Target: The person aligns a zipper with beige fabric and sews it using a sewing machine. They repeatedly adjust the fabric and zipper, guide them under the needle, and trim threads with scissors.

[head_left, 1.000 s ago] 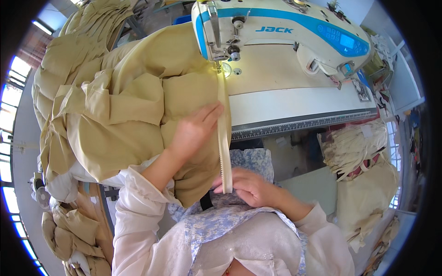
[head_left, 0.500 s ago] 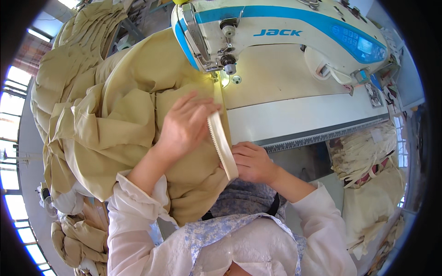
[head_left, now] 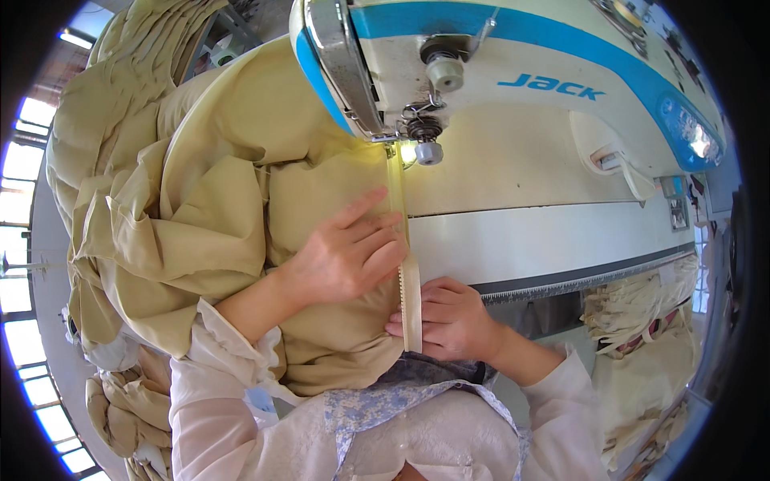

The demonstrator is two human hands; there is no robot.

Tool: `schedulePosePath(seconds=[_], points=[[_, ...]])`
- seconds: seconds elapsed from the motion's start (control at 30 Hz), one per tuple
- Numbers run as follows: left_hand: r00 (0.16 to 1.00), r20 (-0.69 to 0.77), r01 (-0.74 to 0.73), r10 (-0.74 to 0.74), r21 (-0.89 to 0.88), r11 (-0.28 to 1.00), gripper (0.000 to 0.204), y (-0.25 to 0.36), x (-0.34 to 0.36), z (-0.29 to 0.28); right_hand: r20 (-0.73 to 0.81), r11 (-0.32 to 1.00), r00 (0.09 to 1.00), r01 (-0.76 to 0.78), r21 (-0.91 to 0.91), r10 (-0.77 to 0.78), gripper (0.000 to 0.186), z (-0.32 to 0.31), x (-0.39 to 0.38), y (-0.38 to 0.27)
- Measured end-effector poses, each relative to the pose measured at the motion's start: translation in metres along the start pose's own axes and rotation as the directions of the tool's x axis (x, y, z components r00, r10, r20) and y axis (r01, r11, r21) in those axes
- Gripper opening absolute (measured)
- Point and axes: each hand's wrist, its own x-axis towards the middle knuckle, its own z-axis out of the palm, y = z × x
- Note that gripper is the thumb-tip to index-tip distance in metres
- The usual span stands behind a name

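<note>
A beige zipper tape point(head_left: 410, 301) with a row of teeth lies along the right edge of a large piece of khaki fabric point(head_left: 321, 188). My left hand point(head_left: 353, 252) rests on the fabric, index finger stretched toward the needle area, the other fingers bent and closed over the upper part of the tape. Lower down, my right hand point(head_left: 453, 321) grips the tape and the fabric edge, its fingertips partly behind the tape. Beyond my hands, the fabric edge runs under the lit needle area of a white and blue sewing machine point(head_left: 473, 72); the presser foot is mostly hidden.
Bunched khaki fabric point(head_left: 200, 216) spreads left of my hands, with a stack of khaki pieces point(head_left: 104, 136) behind it. A ruler strip point(head_left: 577, 276) edges the white machine table point(head_left: 513, 240). Bundled pale cloth pieces point(head_left: 642, 345) lie at the right.
The view has come closer to the machine. My left hand has come down and laid the raised zipper tape along the fabric edge. My right hand still holds near its lower end.
</note>
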Motion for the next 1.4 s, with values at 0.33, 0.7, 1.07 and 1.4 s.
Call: schedulePosePath(seconds=[0.33,0.7,1.07,1.4], points=[[1.000,-0.020,-0.007,0.006,-0.043,0.999,0.025,-0.014,-0.001,0.006,-0.005,0.997,1.000,-0.007,-0.080,0.007,0.024,-0.006,0.017,-0.004],[0.998,-0.022,-0.054,0.053,-0.029,0.998,0.025,-0.066,0.006,0.010,0.026,0.984,0.987,-0.158,-0.084,0.161,0.027,-0.013,0.050,0.014],[0.985,0.107,0.130,-0.132,0.025,0.991,0.021,0.009,-0.003,-0.015,0.072,0.990,0.997,0.050,-0.134,-0.041,0.017,-0.011,0.026,0.012],[0.975,0.095,0.207,-0.201,-0.059,0.977,0.021,0.004,0.001,-0.013,0.012,0.994,1.000,-0.008,-0.111,0.010,0.019,-0.011,0.029,0.015]])
